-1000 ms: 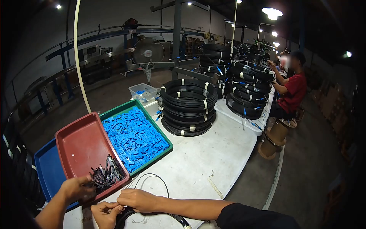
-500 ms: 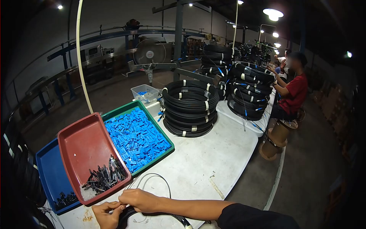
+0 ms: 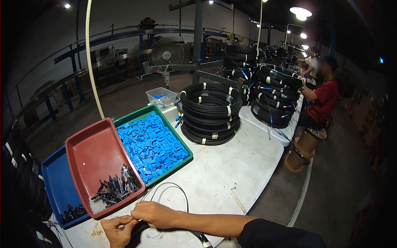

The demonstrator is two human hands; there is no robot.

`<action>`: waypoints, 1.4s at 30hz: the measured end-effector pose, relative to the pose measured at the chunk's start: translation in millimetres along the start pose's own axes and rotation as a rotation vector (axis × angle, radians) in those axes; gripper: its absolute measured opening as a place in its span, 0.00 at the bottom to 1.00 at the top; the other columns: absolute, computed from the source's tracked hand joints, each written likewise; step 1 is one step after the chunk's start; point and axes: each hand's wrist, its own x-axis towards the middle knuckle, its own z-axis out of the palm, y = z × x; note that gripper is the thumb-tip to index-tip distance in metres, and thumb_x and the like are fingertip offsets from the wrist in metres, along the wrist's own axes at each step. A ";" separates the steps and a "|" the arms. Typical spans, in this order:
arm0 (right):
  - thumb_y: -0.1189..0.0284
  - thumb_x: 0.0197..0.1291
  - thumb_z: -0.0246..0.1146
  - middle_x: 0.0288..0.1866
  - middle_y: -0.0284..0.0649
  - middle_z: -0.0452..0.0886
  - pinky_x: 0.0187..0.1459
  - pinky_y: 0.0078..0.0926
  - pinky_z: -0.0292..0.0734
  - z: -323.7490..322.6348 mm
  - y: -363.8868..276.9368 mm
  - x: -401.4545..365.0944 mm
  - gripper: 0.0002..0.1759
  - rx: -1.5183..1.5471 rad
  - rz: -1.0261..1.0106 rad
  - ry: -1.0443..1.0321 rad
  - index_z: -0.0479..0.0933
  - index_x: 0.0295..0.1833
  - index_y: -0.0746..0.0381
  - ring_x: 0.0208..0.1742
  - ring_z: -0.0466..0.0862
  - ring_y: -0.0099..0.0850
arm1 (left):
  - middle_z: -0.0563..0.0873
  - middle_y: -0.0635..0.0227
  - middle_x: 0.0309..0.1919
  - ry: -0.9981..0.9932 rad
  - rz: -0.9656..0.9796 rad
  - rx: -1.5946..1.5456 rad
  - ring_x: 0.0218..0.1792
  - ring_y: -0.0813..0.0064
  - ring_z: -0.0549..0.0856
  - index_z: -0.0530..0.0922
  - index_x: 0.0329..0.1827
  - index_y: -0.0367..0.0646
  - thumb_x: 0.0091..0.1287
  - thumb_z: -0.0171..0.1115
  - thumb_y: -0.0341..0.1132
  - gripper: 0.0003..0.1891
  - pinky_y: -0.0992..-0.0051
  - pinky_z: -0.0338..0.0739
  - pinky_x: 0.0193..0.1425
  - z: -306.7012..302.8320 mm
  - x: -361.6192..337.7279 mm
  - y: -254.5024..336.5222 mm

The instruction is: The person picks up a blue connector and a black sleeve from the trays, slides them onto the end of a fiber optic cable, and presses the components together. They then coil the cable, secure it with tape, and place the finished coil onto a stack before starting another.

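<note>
At the front edge of the table, my left hand (image 3: 118,231) and my right hand (image 3: 153,214) meet fingertip to fingertip. Both are closed in a pinch; the small piece between them is hidden by the fingers. A coil of black cable (image 3: 202,239) with white tape lies under my right forearm and reaches beneath my hands. From it a thin black cable (image 3: 185,194) arches up over the tabletop behind my right hand. Just beyond my fingers is a red tray (image 3: 93,155), holding a heap of black connector-like parts (image 3: 118,188) and small clear pieces (image 3: 97,205).
A green tray (image 3: 188,159) full of blue parts (image 3: 151,144) and a blue tray (image 3: 53,177) flank the red one. Stacked cable coils (image 3: 211,118), a clear bin (image 3: 161,98) and a fan (image 3: 166,56) stand beyond. A person in a red shirt (image 3: 326,97) sits at right.
The view has shifted slightly, so the surroundings sit a little to the right. My hands keep the same pinched pose; the seated person's arms have moved a little.
</note>
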 end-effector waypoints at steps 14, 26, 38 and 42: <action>0.88 0.56 0.61 0.30 0.51 0.80 0.36 0.38 0.77 -2.7 5.3 1.8 0.09 -0.050 -0.053 -0.017 0.69 0.40 0.69 0.31 0.81 0.52 | 0.92 0.56 0.31 -0.033 -0.258 -0.274 0.28 0.77 0.90 0.85 0.35 0.31 0.54 0.73 0.17 0.07 0.77 0.85 0.38 -8.7 0.7 -14.8; 0.86 0.59 0.61 0.34 0.48 0.78 0.39 0.40 0.76 0.6 10.0 -3.4 0.08 0.095 0.144 -0.020 0.70 0.42 0.68 0.37 0.81 0.47 | 0.91 0.56 0.31 -0.035 0.351 0.396 0.31 0.69 0.92 0.85 0.33 0.34 0.52 0.77 0.19 0.08 0.74 0.85 0.40 -2.1 5.1 11.2; 0.87 0.45 0.61 0.34 0.46 0.74 0.41 0.43 0.75 -0.3 8.1 -2.7 0.15 -0.120 -0.038 -0.030 0.71 0.41 0.66 0.39 0.78 0.50 | 0.91 0.55 0.33 -0.046 -0.087 -0.167 0.33 0.70 0.92 0.83 0.36 0.31 0.56 0.72 0.17 0.07 0.74 0.85 0.43 -5.0 -1.1 -17.7; 0.88 0.56 0.57 0.29 0.48 0.80 0.34 0.34 0.77 -0.7 0.3 0.5 0.06 0.265 0.313 0.038 0.71 0.38 0.70 0.30 0.81 0.44 | 0.91 0.57 0.32 -0.136 0.477 0.407 0.31 0.68 0.92 0.83 0.38 0.35 0.52 0.72 0.16 0.12 0.75 0.85 0.41 -6.4 8.5 14.0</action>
